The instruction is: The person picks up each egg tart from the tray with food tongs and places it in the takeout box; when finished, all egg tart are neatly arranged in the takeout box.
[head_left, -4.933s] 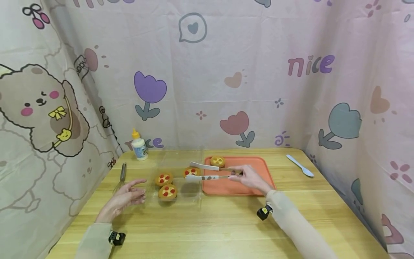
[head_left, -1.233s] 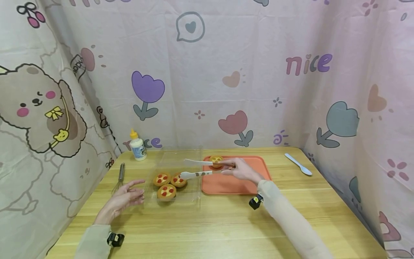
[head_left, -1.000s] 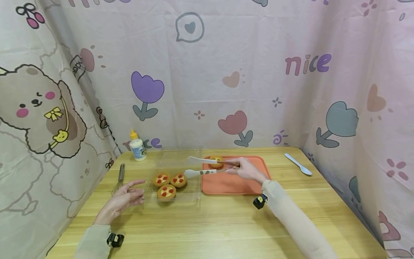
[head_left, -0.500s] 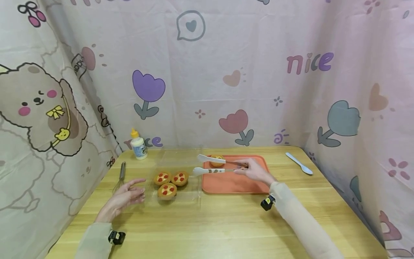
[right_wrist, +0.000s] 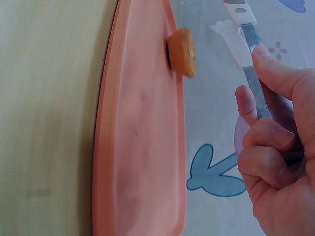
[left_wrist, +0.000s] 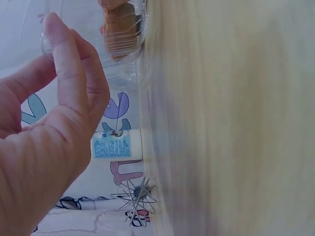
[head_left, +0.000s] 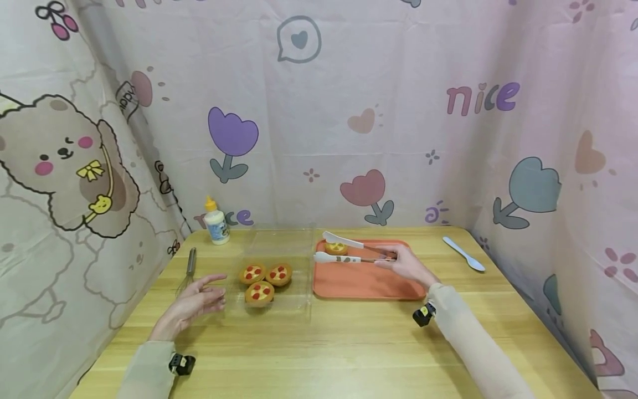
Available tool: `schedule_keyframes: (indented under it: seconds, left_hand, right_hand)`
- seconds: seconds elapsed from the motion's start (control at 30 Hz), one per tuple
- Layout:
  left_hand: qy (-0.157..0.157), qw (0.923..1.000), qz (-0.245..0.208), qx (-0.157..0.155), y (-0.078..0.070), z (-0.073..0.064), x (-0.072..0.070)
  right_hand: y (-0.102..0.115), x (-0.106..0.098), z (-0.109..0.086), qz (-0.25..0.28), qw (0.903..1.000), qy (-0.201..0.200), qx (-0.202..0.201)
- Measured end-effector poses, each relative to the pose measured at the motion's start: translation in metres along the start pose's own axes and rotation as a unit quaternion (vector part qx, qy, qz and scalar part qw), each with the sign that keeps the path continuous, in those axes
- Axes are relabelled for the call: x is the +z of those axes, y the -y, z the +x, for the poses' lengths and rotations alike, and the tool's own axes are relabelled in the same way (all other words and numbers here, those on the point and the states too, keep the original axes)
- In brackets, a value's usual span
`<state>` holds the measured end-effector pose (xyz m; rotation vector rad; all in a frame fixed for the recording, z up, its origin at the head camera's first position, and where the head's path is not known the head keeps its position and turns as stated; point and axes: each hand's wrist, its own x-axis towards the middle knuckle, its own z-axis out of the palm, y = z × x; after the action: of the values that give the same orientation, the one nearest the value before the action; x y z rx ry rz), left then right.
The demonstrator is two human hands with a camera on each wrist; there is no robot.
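My right hand [head_left: 406, 263] grips tongs [head_left: 344, 259] by their metal arms. The spread white tips point left over the orange tray [head_left: 369, 285]. A small toy tart [head_left: 336, 249] with a yellow top rests in the tray's far left corner; in the right wrist view the tongs [right_wrist: 239, 54] are held well off it, with nothing between the tips. My left hand [head_left: 196, 305] hovers with loosely bent fingers at the left side of a clear plastic box [head_left: 294, 296], fingertips close to its edge. Three pizza-like tarts [head_left: 259, 293] with red spots are grouped inside it.
A whisk [head_left: 191, 266] lies behind my left hand, and a white glue bottle [head_left: 216, 224] with a yellow cap stands at the back left. The box's clear lid [head_left: 279, 241] is raised at the back. A pale blue spoon [head_left: 463, 255] lies far right.
The tongs set the third pizza-like tart beside the other two in the box, let it go, and moved right over the tray. My left hand stayed in place.
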<state>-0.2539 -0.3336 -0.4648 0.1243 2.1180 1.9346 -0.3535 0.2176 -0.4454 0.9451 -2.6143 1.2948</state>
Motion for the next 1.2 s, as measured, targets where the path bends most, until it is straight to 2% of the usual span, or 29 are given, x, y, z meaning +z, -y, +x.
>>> schedule_keyframes:
  seconds: [0.1, 0.2, 0.33, 0.5, 0.77, 1.03, 1.2]
  left_hand:
    - [0.001, 1.0000, -0.002, -0.002, -0.001, -0.001, 0.000]
    - [0.002, 1.0000, 0.001, -0.003, -0.002, -0.001, 0.000]
    - [0.001, 1.0000, 0.004, -0.002, -0.003, -0.001, 0.000]
    - [0.000, 1.0000, 0.005, -0.003, -0.002, -0.001, -0.001]
    - [0.003, 1.0000, 0.003, -0.002, -0.001, 0.000, -0.002]
    - [0.005, 1.0000, -0.001, 0.000, 0.002, 0.001, -0.001]
    - [0.011, 0.9999, -0.003, 0.002, 0.001, 0.001, -0.002]
  right_hand:
    - [-0.003, -0.003, -0.002, -0.002, 1.0000, 0.000, 0.002]
    - [-0.003, -0.006, -0.006, -0.016, 0.9989, -0.003, 0.043]
    - [-0.005, -0.012, -0.010, -0.036, 0.9926, -0.019, 0.114]
    - [-0.010, -0.017, -0.011, -0.060, 0.9876, -0.021, 0.144]
    - [-0.013, -0.017, -0.010, -0.053, 0.9851, -0.020, 0.162]
    - [-0.019, -0.017, -0.005, -0.058, 0.9879, -0.023, 0.142]
    - [-0.019, -0.017, -0.002, -0.058, 0.9868, -0.018, 0.150]
